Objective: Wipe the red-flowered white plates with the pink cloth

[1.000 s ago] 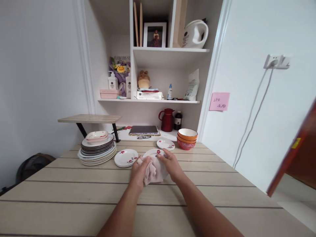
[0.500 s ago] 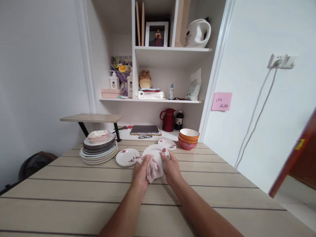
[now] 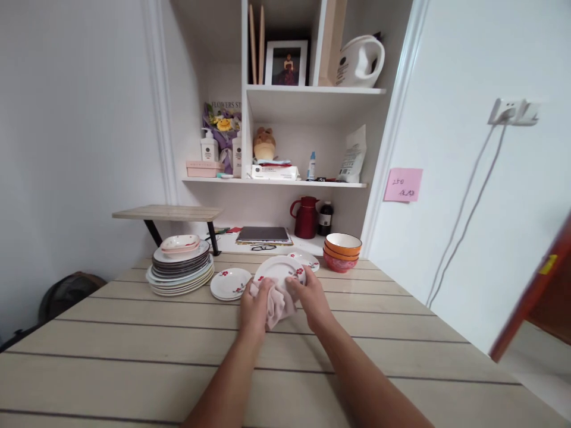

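Note:
A white plate (image 3: 279, 269) with red flowers is held tilted above the table in front of me. My right hand (image 3: 312, 300) grips its right edge, thumb on the upper face. Bunched in my left hand (image 3: 255, 306) is a pale pink cloth (image 3: 277, 303), pressed against the plate's near left side. The cloth hides the plate's lower part. Left of my hands lies a short stack of flowered plates (image 3: 231, 283). Another flowered plate (image 3: 307, 260) rests behind the held one, partly covered by it.
A tall stack of plates with small dishes on top (image 3: 181, 267) stands at the left, beside a small wooden riser (image 3: 167, 213). Stacked bowls (image 3: 342, 252) stand at the right. Behind are glasses (image 3: 263, 247), a laptop (image 3: 263, 234), a red jug (image 3: 306, 217) and a dark bottle (image 3: 325, 217).
The plate has turned and tilted slightly in my hands, its flowers shifting. My right thumb has moved a little left across it. The cloth stays at the plate's near side.

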The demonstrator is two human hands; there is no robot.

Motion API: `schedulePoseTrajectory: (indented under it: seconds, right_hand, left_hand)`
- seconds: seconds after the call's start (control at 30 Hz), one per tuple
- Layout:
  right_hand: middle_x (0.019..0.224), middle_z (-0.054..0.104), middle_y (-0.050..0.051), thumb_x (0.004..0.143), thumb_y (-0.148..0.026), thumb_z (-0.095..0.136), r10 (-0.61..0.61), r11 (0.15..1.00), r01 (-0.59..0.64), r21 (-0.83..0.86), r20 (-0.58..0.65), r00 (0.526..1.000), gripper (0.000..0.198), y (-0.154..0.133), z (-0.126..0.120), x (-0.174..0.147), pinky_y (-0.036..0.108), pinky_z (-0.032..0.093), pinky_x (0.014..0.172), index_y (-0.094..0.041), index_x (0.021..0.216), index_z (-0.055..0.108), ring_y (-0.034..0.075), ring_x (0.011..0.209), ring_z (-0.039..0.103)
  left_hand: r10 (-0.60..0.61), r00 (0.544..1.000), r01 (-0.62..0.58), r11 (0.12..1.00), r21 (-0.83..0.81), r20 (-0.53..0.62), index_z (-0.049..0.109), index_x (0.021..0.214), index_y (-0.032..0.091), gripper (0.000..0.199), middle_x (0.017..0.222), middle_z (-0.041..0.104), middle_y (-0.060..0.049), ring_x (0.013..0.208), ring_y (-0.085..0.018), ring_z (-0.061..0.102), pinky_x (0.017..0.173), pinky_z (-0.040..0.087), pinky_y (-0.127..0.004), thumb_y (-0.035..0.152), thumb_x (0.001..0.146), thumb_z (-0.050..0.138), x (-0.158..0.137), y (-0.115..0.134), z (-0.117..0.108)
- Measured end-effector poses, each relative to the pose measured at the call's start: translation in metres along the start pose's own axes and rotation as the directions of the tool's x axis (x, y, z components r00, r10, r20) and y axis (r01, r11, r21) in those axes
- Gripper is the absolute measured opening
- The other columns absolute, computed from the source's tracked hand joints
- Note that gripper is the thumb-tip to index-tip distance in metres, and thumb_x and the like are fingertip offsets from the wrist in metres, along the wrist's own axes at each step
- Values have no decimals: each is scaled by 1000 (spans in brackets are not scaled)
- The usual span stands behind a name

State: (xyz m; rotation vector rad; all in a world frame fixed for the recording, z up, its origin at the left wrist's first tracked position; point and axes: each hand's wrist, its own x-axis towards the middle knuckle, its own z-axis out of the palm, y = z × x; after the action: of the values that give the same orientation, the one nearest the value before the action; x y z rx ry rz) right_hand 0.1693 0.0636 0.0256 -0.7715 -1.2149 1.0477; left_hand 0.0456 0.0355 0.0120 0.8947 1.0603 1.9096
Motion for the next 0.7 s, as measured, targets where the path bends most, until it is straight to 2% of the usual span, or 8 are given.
schedulePoseTrajectory:
  seconds: [0.1, 0.13, 0.2, 0.3, 0.37, 0.5, 0.6, 0.7]
  right_hand:
    - [114, 67, 6, 70, -26, 70, -238, 930, 219, -294, -31, 971, 57, -6, -9, 5, 35, 50, 78, -25, 125, 59, 23, 94, 62]
    - [117, 66, 7, 71, -25, 68, -305, 890, 284, -357, -4, 952, 57, -9, -12, 6, 35, 49, 79, -27, 127, 58, 23, 97, 61]
    - [113, 68, 7, 74, -26, 67, -374, 820, 379, -428, 100, 922, 45, -15, -16, 7, 35, 49, 78, -26, 119, 64, 24, 97, 61]
    - [92, 71, 4, 76, -32, 67, -320, 814, 396, -425, 241, 916, 17, -25, -21, 6, 32, 48, 70, -24, 91, 72, 22, 83, 63]
    - [79, 69, 2, 77, -35, 67, -247, 848, 350, -397, 288, 925, 13, -30, -24, 6, 29, 46, 63, -23, 83, 71, 19, 72, 61]
    - [64, 57, -2, 76, -38, 69, -210, 884, 311, -348, 298, 931, 18, -28, -25, 6, 25, 37, 56, -21, 71, 65, 15, 61, 49]
    - [62, 50, -4, 75, -37, 68, -194, 931, 254, -261, 233, 953, 22, -20, -17, 4, 24, 32, 54, -20, 67, 58, 13, 60, 43]
    - [59, 48, -5, 73, -38, 69, -104, 981, 124, -146, 138, 985, 23, -11, -5, -1, 23, 30, 51, -20, 69, 55, 11, 57, 40]
  left_hand:
    - [154, 987, -161, 970, 182, 52, 69, 82, 19, 28, 81, 71, -4, 81, -21, 64, 81, 49, -32, 42, 67, 75, 2, 4, -1]
    - [182, 981, -192, 959, 209, 69, 69, 80, 20, 24, 80, 70, -3, 82, -21, 63, 83, 47, -32, 40, 67, 75, 1, 4, -1]
    - [256, 958, -282, 920, 272, 127, 69, 78, 21, 18, 82, 69, -3, 84, -21, 61, 86, 45, -33, 37, 69, 73, -1, 5, 0]
    - [380, 895, -442, 821, 361, 232, 68, 79, 22, 13, 85, 68, -4, 87, -21, 60, 87, 44, -33, 35, 74, 68, -4, 5, 0]
    - [410, 868, -494, 773, 398, 280, 68, 79, 22, 14, 84, 68, -4, 85, -21, 59, 84, 44, -32, 35, 75, 68, -5, 6, -1]
    - [321, 917, -393, 829, 398, 237, 65, 75, 20, 26, 69, 63, -1, 70, -17, 57, 70, 46, -27, 46, 78, 64, -6, 6, -1]
    - [257, 952, -301, 886, 353, 166, 63, 75, 19, 34, 68, 63, -1, 68, -16, 57, 65, 46, -25, 52, 80, 61, -3, 7, -2]
    - [164, 982, -185, 945, 271, 97, 64, 79, 18, 38, 74, 66, -2, 72, -17, 61, 68, 48, -26, 56, 75, 65, 1, 8, -3]
